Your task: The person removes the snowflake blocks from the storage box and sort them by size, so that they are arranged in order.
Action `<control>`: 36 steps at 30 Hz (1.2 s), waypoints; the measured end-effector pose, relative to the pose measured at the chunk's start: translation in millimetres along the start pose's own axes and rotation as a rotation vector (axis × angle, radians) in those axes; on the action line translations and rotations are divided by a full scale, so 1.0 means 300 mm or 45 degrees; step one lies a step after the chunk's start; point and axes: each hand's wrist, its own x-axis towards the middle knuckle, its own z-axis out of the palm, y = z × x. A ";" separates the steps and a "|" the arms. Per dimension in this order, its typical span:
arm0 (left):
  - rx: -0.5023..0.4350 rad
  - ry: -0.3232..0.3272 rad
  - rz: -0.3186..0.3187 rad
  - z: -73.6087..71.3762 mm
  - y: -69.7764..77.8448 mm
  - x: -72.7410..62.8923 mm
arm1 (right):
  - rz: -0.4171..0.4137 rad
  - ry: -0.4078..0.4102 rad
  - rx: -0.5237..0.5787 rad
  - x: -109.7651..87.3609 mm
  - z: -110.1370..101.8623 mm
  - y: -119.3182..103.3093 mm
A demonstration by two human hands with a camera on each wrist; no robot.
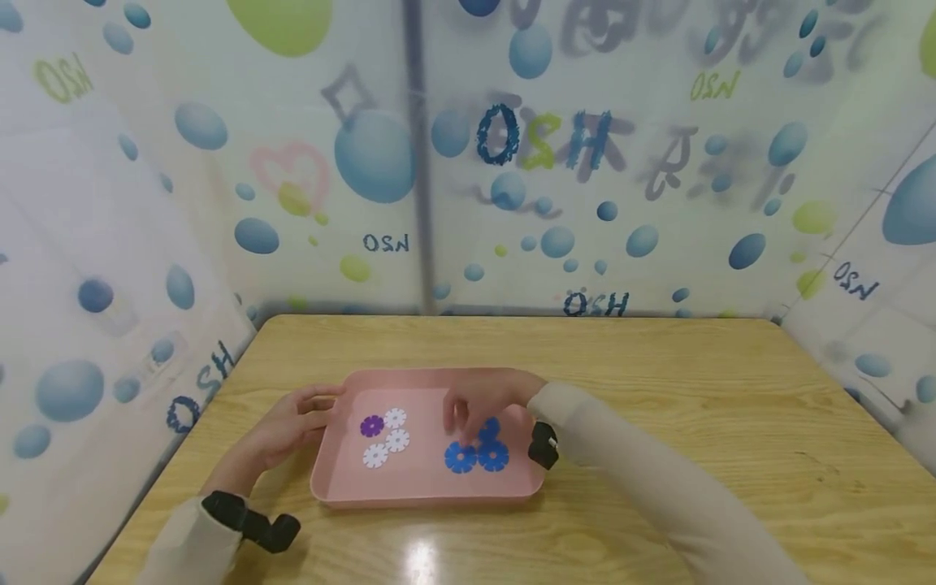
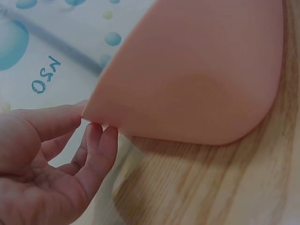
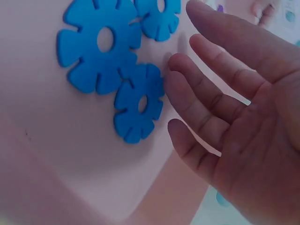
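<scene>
At the far left, your left sleeve [image 1: 183,548] ends at a black mount [image 1: 252,524] on the wrist, just behind the grip. Your left grip [image 1: 287,426] pinches the tray [image 1: 420,479] at its left side: the thumb reaches over the rim and fingertips meet the outer wall. The tray is pink and rests on the wooden counter [image 1: 658,374], stretching from that grip rightward to beneath your other one. Inside it, near your left grip, lies a purple disc [image 1: 372,426], with three white discs [image 1: 397,440] clustered to its right and below it. Farther right, under your right grip, three blue discs [image 1: 493,456] lie close together, notched round the edge and holed in the middle. Your right grip [image 1: 475,402] hangs loosely spread, fingers slightly bent, holding nothing; its fingertips come close to one blue disc, and you cannot tell whether they touch. Beyond that grip, your right sleeve [image 1: 643,475] runs over the counter, a second black mount [image 1: 543,445] at its cuff.
</scene>
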 end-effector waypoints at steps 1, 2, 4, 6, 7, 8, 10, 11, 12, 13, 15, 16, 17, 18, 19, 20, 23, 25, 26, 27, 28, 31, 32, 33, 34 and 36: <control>-0.003 -0.008 0.008 0.001 0.001 0.001 | 0.003 -0.018 -0.048 0.005 0.003 -0.005; -0.005 -0.009 0.008 0.003 0.002 0.001 | 0.010 -0.030 -0.097 0.010 0.005 -0.009; -0.006 -0.014 0.011 0.004 0.002 0.002 | 0.036 -0.061 -0.157 0.018 0.012 -0.018; -0.009 -0.023 0.017 0.005 0.002 0.003 | 0.058 -0.099 -0.157 0.023 0.019 -0.027; -0.012 -0.026 0.017 0.005 0.001 0.003 | 0.059 -0.119 -0.147 0.024 0.023 -0.030; -0.015 -0.023 0.011 0.005 0.001 0.003 | 0.059 -0.136 -0.126 0.025 0.027 -0.034; -0.011 -0.024 0.006 0.004 0.002 0.002 | 0.059 -0.178 -0.070 0.027 0.034 -0.039; -0.007 -0.021 -0.001 0.003 0.002 0.002 | 0.054 -0.184 -0.051 0.026 0.037 -0.042; -0.003 -0.020 -0.005 0.002 0.003 0.002 | 0.053 -0.187 -0.035 0.026 0.039 -0.044; 0.002 -0.017 -0.009 0.000 0.004 0.002 | 0.048 -0.186 -0.030 0.026 0.041 -0.046; 0.008 -0.017 -0.010 0.000 0.007 0.001 | 0.055 -0.174 -0.031 0.025 0.044 -0.051; 0.010 -0.018 -0.008 -0.001 0.008 0.001 | 0.059 -0.165 -0.035 0.023 0.046 -0.053; 0.014 -0.018 -0.005 -0.001 0.010 0.001 | 0.060 -0.152 -0.043 0.023 0.047 -0.055; 0.015 -0.020 -0.002 0.000 0.013 0.000 | 0.065 -0.145 -0.049 0.023 0.047 -0.056; 0.017 -0.020 0.001 0.001 0.014 0.001 | 0.071 -0.138 -0.053 0.022 0.048 -0.058; 0.019 -0.017 -0.001 0.001 0.014 0.001 | 0.076 -0.132 -0.053 0.022 0.048 -0.059; 0.028 -0.009 -0.002 0.000 0.013 0.002 | 0.080 -0.120 -0.057 0.023 0.047 -0.061; 0.026 -0.003 -0.004 -0.002 0.009 0.004 | 0.082 -0.118 -0.053 0.023 0.048 -0.061; 0.025 0.000 -0.007 -0.003 0.008 0.004 | 0.082 -0.116 -0.052 0.023 0.048 -0.061; 0.025 -0.001 -0.006 -0.003 0.007 0.004 | 0.082 -0.114 -0.052 0.023 0.048 -0.061; 0.017 -0.002 -0.007 -0.002 0.007 0.005 | 0.081 -0.112 -0.050 0.024 0.049 -0.060; 0.009 -0.004 -0.010 0.000 0.007 0.005 | 0.073 -0.101 -0.043 0.023 0.050 -0.057; 0.007 -0.002 -0.012 0.000 0.008 0.004 | 0.067 -0.095 -0.045 0.022 0.051 -0.058; 0.005 -0.001 -0.013 0.001 0.009 0.003 | 0.058 -0.089 -0.051 0.022 0.051 -0.057; 0.003 -0.001 -0.013 0.002 0.010 0.001 | 0.048 -0.081 -0.061 0.023 0.052 -0.056; 0.007 0.002 -0.012 0.002 0.011 -0.001 | 0.039 -0.061 -0.068 0.021 0.052 -0.057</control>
